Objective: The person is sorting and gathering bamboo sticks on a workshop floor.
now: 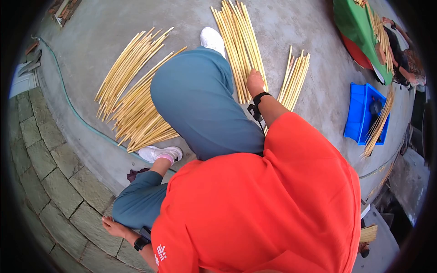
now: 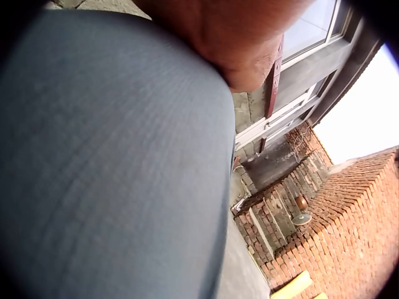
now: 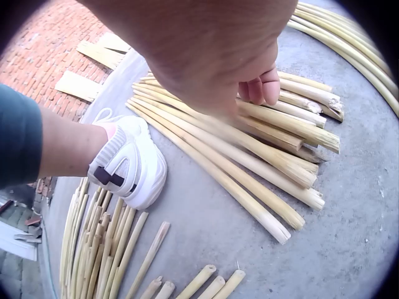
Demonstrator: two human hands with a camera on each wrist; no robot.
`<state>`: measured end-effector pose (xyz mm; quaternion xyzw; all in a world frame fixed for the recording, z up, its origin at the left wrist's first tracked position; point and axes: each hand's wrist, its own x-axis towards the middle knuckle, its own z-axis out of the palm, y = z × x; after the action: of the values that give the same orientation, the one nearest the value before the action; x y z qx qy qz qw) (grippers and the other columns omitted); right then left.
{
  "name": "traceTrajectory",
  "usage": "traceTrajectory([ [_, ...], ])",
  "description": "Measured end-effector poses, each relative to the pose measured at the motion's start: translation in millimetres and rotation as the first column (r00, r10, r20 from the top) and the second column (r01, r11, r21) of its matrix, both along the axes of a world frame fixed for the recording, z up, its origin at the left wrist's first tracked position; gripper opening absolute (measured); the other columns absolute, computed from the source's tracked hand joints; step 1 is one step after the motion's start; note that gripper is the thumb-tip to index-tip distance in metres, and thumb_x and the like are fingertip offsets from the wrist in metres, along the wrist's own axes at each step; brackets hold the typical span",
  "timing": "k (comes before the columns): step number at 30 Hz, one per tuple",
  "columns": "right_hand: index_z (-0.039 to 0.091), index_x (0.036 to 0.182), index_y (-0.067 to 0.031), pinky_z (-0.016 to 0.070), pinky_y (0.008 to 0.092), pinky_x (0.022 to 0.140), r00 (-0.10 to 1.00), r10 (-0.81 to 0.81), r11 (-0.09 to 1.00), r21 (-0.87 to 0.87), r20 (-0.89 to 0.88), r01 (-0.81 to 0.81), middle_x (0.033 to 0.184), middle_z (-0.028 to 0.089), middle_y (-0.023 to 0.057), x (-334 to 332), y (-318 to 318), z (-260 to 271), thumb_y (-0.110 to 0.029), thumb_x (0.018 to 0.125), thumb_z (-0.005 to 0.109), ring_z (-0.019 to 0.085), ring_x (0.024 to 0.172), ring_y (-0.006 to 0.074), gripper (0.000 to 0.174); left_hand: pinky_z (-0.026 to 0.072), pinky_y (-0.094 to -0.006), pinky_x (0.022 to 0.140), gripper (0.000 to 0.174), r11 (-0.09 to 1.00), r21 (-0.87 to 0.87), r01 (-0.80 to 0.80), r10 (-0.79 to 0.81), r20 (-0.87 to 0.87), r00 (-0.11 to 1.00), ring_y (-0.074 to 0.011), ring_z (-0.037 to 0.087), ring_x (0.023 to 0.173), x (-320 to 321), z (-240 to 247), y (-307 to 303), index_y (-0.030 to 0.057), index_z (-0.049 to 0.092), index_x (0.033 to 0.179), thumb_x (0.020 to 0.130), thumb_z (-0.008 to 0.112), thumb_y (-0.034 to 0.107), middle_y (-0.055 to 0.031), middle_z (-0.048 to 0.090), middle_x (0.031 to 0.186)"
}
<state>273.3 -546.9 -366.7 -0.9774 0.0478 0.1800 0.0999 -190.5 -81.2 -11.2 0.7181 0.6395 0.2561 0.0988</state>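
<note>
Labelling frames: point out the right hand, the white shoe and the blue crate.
right hand (image 1: 254,83), head view, back of the hand
white shoe (image 3: 132,159), right wrist view, its upper
blue crate (image 1: 357,113), head view, left wall

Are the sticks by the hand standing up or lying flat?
Lying flat: the sticks lie side by side on the concrete, under the right hand.

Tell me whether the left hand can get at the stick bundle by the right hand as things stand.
Probably not: the left hand rests back on the stone paving, and the bent leg lies between it and the bundle.
</note>
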Motion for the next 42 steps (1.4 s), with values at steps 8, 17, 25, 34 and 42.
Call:
traceTrajectory([
  [8, 0.053, 0.097, -0.0038, 0.0470, 0.0459, 0.074, 0.985, 0.164, 0.984, 0.060, 0.058, -0.167, 0.099, 0.052, 0.0223, 8.1, 19.5, -11.9, -0.011, 0.082, 0.044, 0.055, 0.089, 0.0388, 0.019, 0.0436, -0.0315, 0.074, 0.041, 0.990, 0.105, -0.095, 0.082, 0.120, 0.989, -0.0206, 0.057, 0.080, -18.7, 7.8, -10.4, -0.0042, 0.056, 0.100, 0.088, 0.048, 0.034, -0.0140, 0.060, 0.088],
  [17, 0.051, 0.109, -0.0046, 0.0441, 0.0439, 0.081, 0.978, 0.193, 0.946, 0.281, -0.080, -0.163, 0.105, 0.051, 0.0246, 36.5, -66.6, -48.9, -0.019, 0.074, 0.058, 0.052, 0.097, 0.0388, 0.038, 0.0441, -0.0279, 0.073, 0.031, 0.965, 0.259, -0.037, -0.089, 0.457, 0.885, -0.0153, 0.056, 0.088, 37.9, 2.4, -16.0, 0.0019, 0.055, 0.107, 0.089, 0.048, 0.027, -0.0085, 0.059, 0.097],
  [25, 0.060, 0.092, 0.0008, 0.0492, 0.0339, 0.055, 0.968, 0.225, 0.931, 0.269, 0.113, -0.248, 0.080, 0.060, 0.0127, 89.4, -81.4, -19.9, -0.017, 0.075, 0.059, 0.060, 0.071, 0.0212, 0.024, 0.0438, -0.0285, 0.076, 0.026, 0.959, 0.279, -0.045, -0.147, 0.631, 0.762, -0.0156, 0.055, 0.094, 25.3, 7.8, -57.0, 0.0026, 0.053, 0.109, 0.090, 0.048, 0.020, -0.0089, 0.058, 0.102],
  [34, 0.056, 0.095, -0.0007, 0.0485, 0.0248, 0.053, 0.939, -0.218, 0.522, 0.781, -0.266, 0.343, 0.079, 0.059, 0.0064, 103.0, -66.7, 90.9, -0.015, 0.081, 0.057, 0.059, 0.069, 0.0146, 0.021, 0.0443, -0.0283, 0.080, 0.025, 0.891, 0.451, 0.051, -0.342, 0.591, 0.731, -0.0166, 0.056, 0.096, 42.5, 98.5, -78.5, 0.0014, 0.054, 0.108, 0.090, 0.048, 0.018, -0.0100, 0.059, 0.104],
  [42, 0.055, 0.099, 0.0008, 0.0495, 0.0257, 0.059, 0.958, -0.242, 0.452, 0.856, -0.153, 0.251, 0.084, 0.062, 0.0079, 100.1, -30.2, 180.2, -0.016, 0.081, 0.059, 0.060, 0.073, 0.0157, 0.025, 0.0454, -0.0262, 0.073, 0.023, 0.945, 0.306, 0.120, -0.312, 0.722, 0.618, -0.0155, 0.058, 0.091, 46.3, 66.9, -36.0, 0.0011, 0.056, 0.105, 0.088, 0.049, 0.015, -0.0095, 0.061, 0.098],
])
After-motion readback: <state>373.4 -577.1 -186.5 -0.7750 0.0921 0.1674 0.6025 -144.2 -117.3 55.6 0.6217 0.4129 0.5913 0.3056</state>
